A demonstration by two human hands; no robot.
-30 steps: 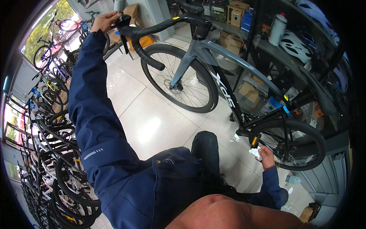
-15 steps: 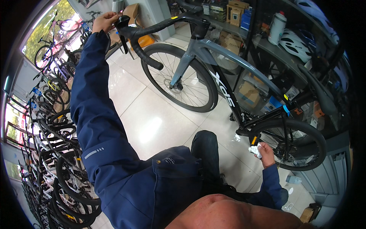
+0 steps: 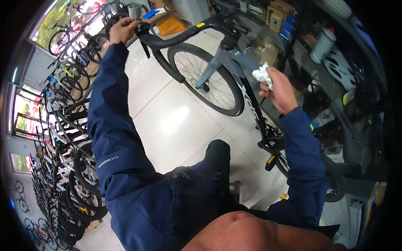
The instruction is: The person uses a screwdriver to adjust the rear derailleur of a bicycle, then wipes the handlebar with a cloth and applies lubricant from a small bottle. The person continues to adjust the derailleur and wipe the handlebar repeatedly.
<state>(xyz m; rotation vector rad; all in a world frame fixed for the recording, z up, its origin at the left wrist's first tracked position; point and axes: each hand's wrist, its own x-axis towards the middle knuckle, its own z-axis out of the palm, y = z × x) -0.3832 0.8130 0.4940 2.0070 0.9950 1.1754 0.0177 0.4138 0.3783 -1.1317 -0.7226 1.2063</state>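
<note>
Bike shop, pale tiled floor (image 3: 176, 121), rows of parked bikes (image 3: 71, 138) left of grey road bike (image 3: 234, 79). Left hand (image 3: 122, 29) closed round its handlebar (image 3: 167, 39): stiff, firm hold. Right hand (image 3: 280, 90) clenched on crumpled white rag (image 3: 263, 75), beside frame: soft, light. Cardboard boxes (image 3: 278, 16) on shelf beyond bike, contents unseen

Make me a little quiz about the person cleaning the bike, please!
1. True or false: the left hand grips the bike's handlebar.
2. What does the right hand hold? A) a spanner B) a crumpled white cloth C) a bottle
3. Fill in: the white helmet lies on the ____ at the right.

Key: 1 true; 2 B; 3 shelf.
</note>
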